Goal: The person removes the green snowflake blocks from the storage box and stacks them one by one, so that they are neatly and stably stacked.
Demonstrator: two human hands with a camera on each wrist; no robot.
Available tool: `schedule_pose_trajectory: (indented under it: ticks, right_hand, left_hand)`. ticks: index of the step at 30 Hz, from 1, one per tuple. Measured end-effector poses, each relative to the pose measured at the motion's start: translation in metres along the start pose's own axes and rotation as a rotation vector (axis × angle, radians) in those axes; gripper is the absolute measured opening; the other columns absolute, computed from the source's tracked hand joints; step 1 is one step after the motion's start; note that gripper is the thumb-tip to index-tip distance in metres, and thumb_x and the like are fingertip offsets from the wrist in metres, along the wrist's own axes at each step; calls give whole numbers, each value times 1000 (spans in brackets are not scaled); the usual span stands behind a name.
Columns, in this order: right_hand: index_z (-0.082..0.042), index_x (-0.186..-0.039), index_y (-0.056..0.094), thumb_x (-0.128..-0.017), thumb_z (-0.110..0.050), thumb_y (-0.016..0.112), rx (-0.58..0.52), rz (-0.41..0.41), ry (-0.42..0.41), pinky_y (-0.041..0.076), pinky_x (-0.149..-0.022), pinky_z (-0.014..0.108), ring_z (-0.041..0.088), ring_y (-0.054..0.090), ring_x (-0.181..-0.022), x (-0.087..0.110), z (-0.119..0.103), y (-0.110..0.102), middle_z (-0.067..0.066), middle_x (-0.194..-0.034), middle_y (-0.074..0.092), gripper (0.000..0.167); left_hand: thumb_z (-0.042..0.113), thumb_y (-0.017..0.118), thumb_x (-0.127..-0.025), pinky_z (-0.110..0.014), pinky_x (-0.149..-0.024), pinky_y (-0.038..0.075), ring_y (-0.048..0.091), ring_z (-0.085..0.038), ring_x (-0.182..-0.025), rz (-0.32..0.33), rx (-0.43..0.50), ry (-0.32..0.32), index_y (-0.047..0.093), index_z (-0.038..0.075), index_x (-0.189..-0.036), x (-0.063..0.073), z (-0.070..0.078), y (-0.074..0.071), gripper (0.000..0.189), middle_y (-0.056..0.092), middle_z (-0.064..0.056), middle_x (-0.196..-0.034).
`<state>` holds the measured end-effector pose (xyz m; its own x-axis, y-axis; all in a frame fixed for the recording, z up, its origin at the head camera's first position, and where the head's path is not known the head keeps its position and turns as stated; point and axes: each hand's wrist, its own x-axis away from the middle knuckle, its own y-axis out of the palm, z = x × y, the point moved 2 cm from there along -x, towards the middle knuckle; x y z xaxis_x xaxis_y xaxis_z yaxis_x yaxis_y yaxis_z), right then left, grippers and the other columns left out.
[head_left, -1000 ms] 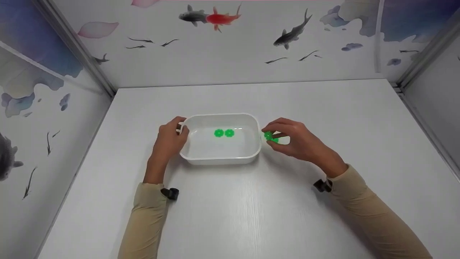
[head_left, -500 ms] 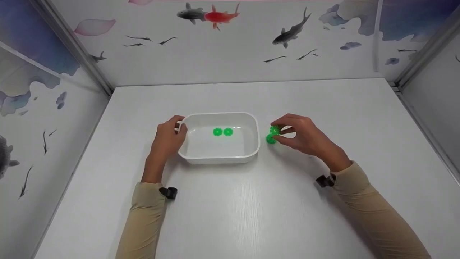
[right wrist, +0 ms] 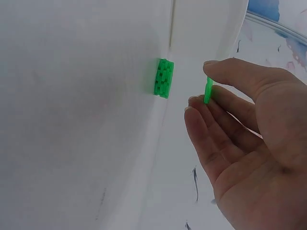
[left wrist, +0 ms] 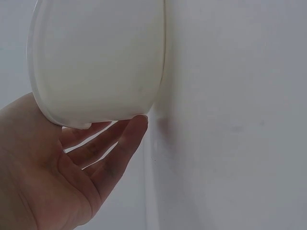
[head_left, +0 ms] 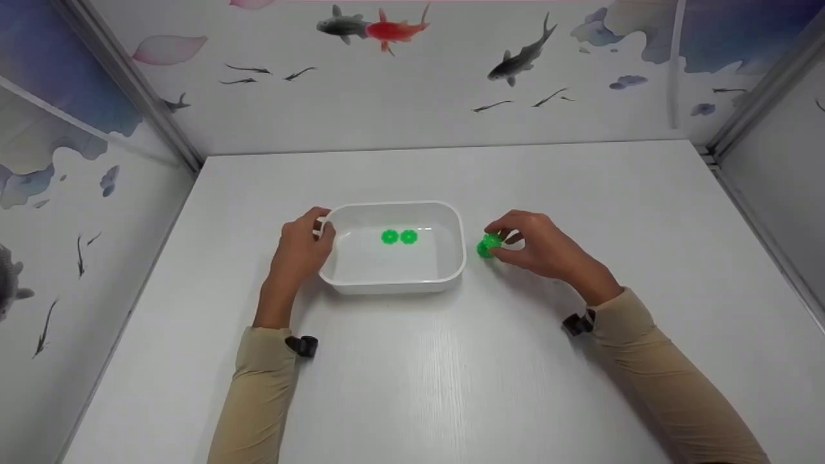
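Observation:
A white plastic tub stands on the table, with two green flower-shaped discs lying side by side in it. My left hand grips the tub's left end, thumb at the rim and fingertips against the outer wall. Between thumb and fingers, my right hand pinches a single green flower-shaped disc, seen edge-on in the right wrist view. Just below it, apart from it, a short stack of the same discs rests on the table beside the tub's right end.
The white table runs back to a wall panel printed with fish. More printed panels stand at the left and right sides. A small black device sits on each wrist.
My right hand has moved a little right from the tub's rim with the disc, rose, then came down over the stack. The left hand keeps its grip on the tub.

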<state>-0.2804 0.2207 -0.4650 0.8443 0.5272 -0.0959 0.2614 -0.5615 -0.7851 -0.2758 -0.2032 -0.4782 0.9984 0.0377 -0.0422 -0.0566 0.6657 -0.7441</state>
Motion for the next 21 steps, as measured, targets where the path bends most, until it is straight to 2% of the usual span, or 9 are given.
schedule_pose_trajectory:
  ticks: [11,21]
  right_hand:
    - [-9,-132,75,-97,-18,82,38,-41,72,62,-98,47,25,70,-112,-5,4,6,6,-126,75,37]
    - [-12,-132,74,-97,-15,79,70,-60,48,61,-100,48,26,70,-117,-5,4,10,5,-131,70,36]
  left_hand:
    - [31,52,-112,-49,-93,62,74,-28,-108,2,11,3,63,15,-148,-1,1,-1,41,74,-13,-127]
    - [29,51,-112,-47,-89,62,73,-29,-105,-7,-3,-11,62,15,-150,0,2,-2,41,73,-13,-124]
